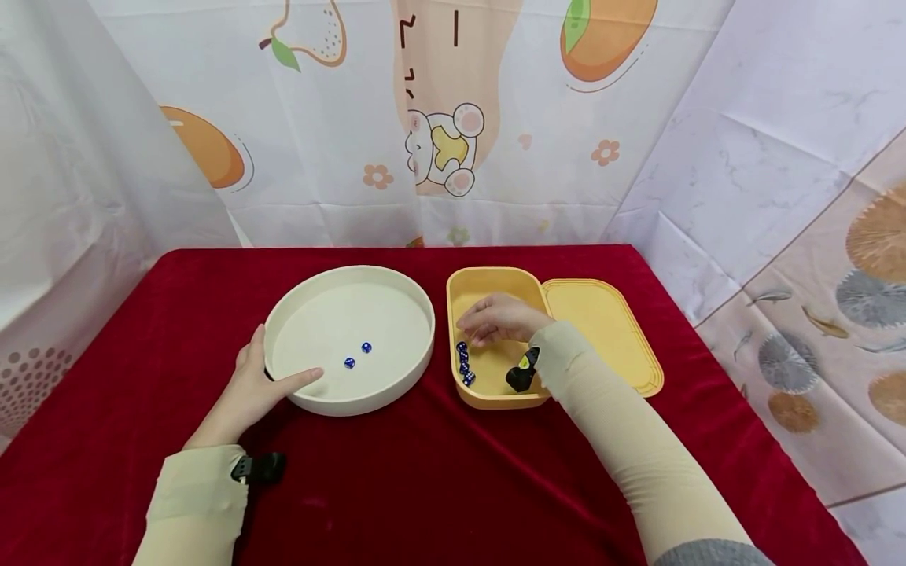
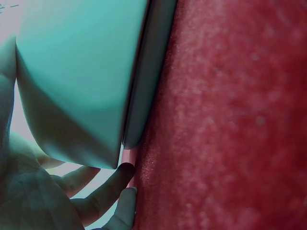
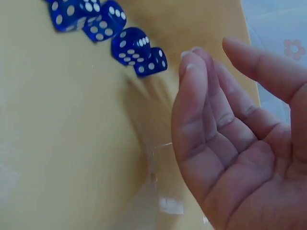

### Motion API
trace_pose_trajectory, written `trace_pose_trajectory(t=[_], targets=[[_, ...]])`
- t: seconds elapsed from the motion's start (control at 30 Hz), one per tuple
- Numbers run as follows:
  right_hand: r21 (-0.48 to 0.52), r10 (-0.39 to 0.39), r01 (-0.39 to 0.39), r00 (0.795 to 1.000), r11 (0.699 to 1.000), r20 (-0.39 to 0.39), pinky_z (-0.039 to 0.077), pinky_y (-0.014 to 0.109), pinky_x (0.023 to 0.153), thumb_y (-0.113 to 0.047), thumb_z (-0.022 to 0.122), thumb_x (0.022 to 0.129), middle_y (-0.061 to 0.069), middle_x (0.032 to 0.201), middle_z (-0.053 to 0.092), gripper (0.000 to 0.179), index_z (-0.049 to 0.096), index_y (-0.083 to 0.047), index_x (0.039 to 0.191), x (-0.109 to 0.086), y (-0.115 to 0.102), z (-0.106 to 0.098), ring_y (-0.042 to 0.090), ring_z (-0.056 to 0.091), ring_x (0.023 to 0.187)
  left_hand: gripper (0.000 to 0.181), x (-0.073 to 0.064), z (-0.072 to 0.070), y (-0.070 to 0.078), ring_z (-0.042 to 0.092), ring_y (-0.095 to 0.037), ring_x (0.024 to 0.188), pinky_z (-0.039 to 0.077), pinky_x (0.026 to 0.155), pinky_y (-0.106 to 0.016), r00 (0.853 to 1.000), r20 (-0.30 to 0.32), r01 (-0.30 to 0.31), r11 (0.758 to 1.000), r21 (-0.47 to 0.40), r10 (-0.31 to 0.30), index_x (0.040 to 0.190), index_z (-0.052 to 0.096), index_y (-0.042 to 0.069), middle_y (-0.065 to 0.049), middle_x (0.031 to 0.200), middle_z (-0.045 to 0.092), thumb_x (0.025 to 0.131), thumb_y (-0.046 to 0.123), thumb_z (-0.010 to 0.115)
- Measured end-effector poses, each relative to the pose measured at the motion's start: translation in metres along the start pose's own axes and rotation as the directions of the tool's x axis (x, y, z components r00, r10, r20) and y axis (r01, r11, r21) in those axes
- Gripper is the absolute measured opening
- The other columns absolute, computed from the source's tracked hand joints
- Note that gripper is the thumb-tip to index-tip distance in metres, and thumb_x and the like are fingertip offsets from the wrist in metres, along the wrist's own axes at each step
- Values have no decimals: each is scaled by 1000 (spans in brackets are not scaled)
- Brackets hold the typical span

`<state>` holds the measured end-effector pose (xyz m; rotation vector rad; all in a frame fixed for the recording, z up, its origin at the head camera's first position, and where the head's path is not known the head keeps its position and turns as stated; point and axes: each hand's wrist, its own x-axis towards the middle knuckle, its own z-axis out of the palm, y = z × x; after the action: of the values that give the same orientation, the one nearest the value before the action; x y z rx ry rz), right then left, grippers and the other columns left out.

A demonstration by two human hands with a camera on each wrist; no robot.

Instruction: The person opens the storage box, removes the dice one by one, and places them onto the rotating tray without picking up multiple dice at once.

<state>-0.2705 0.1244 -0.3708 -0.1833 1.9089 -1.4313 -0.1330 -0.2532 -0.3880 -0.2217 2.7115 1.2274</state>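
Note:
My left hand (image 1: 249, 391) holds the near left side of a round white tray (image 1: 422, 346), its thumb over the rim and its fingers along the outer wall. In the left wrist view those fingers (image 2: 101, 194) bend close to the tray's base. Two blue dice (image 1: 358, 355) with white pips lie apart on the tray floor. My right hand (image 1: 501, 318) is inside a yellow rectangular box (image 1: 495, 277), its fingers loosely curved and nothing between thumb and fingertips. Several blue dice (image 3: 132, 46) sit in a row along the box's left wall, just beyond those fingertips.
A yellow lid (image 1: 602, 330) lies to the right of the box, against its side. Dark red cloth (image 1: 396, 487) covers the table. A printed white curtain (image 1: 318, 149) hangs behind the table, and more sheets hang at both sides.

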Motion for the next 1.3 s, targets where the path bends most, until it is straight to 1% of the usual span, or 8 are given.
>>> trace_pose_trajectory(t=[0.27, 0.5, 0.83, 1.0, 1.13, 1.3], targets=[[-37, 26, -24, 999, 999, 39, 57, 23, 65, -7, 61, 97, 5, 83, 70, 19, 64, 5, 112, 8, 5, -2, 11, 65, 66, 129, 0, 0, 0, 9, -53, 146, 22, 110, -73, 1000, 0, 6, 1000, -1, -6, 155, -23, 11, -32, 161, -8, 82, 61, 71], [-87, 57, -52, 996, 995, 62, 57, 23, 65, -6, 60, 97, 3, 78, 70, 24, 63, 8, 116, 9, 5, 0, 11, 65, 66, 129, 0, 0, -1, 9, -52, 146, 22, 111, -73, 1000, 3, 8, 1000, -1, -8, 155, -24, 12, -31, 161, -9, 83, 61, 71], [-92, 74, -67, 994, 994, 83, 56, 22, 63, -5, 62, 95, 2, 72, 68, 16, 66, 3, 109, 11, 7, 2, 11, 65, 64, 129, 1, 0, -1, 9, -52, 146, 22, 111, -72, 1000, 1, 6, 1000, -1, -6, 155, -23, 12, -31, 161, -9, 82, 62, 71], [-106, 82, -71, 991, 992, 103, 57, 23, 63, -3, 64, 94, 3, 72, 68, 22, 65, 7, 114, 11, 8, 2, 11, 65, 64, 129, 1, 0, -2, 8, -52, 146, 22, 110, -73, 1000, -2, 4, 1000, 0, -4, 155, -23, 12, -31, 161, -8, 82, 62, 71], [-112, 90, -79, 991, 991, 100, 57, 22, 64, -1, 65, 93, 4, 74, 68, 28, 63, 9, 118, 12, 10, 2, 11, 65, 64, 130, 1, 1, -2, 8, -52, 146, 23, 110, -74, 1000, 1, 9, 1000, 2, -9, 155, -24, 12, -31, 161, -9, 82, 62, 71], [-99, 88, -79, 992, 992, 91, 58, 22, 63, 4, 66, 90, 4, 76, 69, 27, 63, 10, 116, 14, 13, 2, 10, 66, 62, 130, 0, 1, -2, 8, -52, 146, 23, 109, -74, 1000, -2, 3, 1000, 4, -3, 155, -23, 12, -31, 161, -8, 82, 62, 71]])
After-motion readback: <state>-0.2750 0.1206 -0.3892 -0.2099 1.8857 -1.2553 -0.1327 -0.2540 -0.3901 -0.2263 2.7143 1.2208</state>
